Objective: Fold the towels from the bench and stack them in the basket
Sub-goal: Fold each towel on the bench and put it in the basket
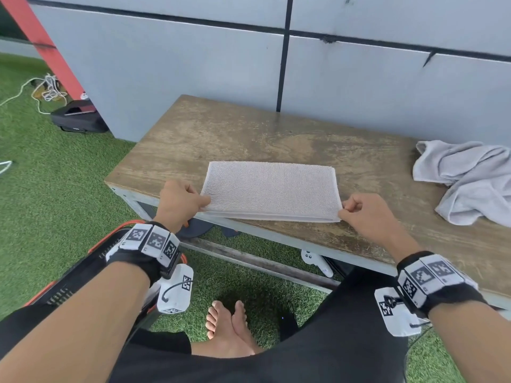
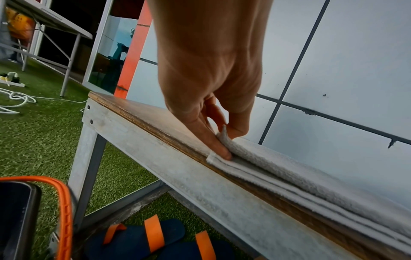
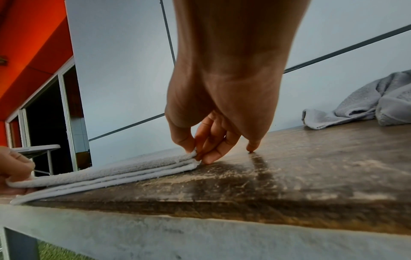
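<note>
Now the folded towel (image 1: 272,190) lies flat near the counter (image 1: 249,134) front edge — left hand (image 1: 179,201) pinches its near-left corner, right hand (image 1: 367,214) pinches its near-right corner. Right of the folded towel, well apart, sits a crumpled towel (image 1: 467,181).

I seem to be working on a covered patio or outdoor play area: artificial grass (image 1: 55,189) underfoot, a grey panelled wall (image 1: 193,78), an orange beam (image 1: 47,48), a folding table (image 2: 55,22), sandals (image 2: 155,237) under the worn bench (image 1: 249,134).
</note>
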Demonstrator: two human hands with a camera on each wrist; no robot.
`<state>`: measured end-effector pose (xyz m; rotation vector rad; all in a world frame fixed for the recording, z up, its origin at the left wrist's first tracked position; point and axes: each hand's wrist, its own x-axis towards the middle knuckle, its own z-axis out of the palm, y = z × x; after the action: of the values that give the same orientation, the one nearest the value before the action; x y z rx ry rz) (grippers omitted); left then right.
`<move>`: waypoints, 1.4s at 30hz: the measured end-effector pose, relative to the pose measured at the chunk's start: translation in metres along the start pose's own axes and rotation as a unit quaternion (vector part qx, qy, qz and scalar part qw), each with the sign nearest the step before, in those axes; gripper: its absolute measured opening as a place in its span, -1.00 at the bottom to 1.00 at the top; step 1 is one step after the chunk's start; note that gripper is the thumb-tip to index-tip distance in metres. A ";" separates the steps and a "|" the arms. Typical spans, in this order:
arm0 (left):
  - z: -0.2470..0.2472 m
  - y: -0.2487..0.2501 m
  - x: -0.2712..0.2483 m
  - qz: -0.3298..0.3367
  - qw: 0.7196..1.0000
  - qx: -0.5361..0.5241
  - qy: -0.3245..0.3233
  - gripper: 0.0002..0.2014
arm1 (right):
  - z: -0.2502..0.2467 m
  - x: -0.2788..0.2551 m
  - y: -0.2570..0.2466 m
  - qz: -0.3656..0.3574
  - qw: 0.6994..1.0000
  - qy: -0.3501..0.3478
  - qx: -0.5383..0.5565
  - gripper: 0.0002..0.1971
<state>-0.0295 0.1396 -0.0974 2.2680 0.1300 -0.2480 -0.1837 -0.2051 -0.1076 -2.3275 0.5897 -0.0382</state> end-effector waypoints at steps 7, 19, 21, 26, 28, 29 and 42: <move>0.005 -0.003 -0.006 0.047 0.997 0.063 -0.015 -0.83 | 0.006 -0.003 -0.002 -0.028 0.999 0.020 -0.029 -0.79; 0.058 0.044 -0.002 0.240 0.962 0.126 -0.010 -0.53 | 0.038 0.026 -0.073 -0.118 0.980 0.121 -0.105 -0.72; 0.083 0.057 0.000 0.278 0.947 0.155 -0.049 -0.52 | 0.066 0.042 -0.092 -0.156 0.977 0.059 -0.135 -0.62; 0.119 0.035 0.008 0.285 0.894 0.332 -0.093 -0.45 | 0.114 0.053 -0.087 -0.124 0.959 -0.059 -0.247 -0.41; 0.118 0.024 0.009 0.291 0.891 0.339 -0.079 -0.44 | 0.117 0.050 -0.080 -0.129 0.955 -0.056 -0.260 -0.41; 0.118 0.021 0.011 0.293 0.892 0.335 -0.077 -0.44 | 0.117 0.049 -0.078 -0.133 0.953 -0.054 -0.265 -0.41; 0.103 0.005 0.025 0.268 0.909 0.316 -0.037 -0.36 | 0.108 0.053 -0.062 -0.112 0.956 -0.025 -0.271 -0.30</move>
<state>-0.0180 0.0581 -0.1651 2.8117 -0.7060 -0.0811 -0.0902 -0.1185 -0.1539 -2.9106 0.3324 0.0890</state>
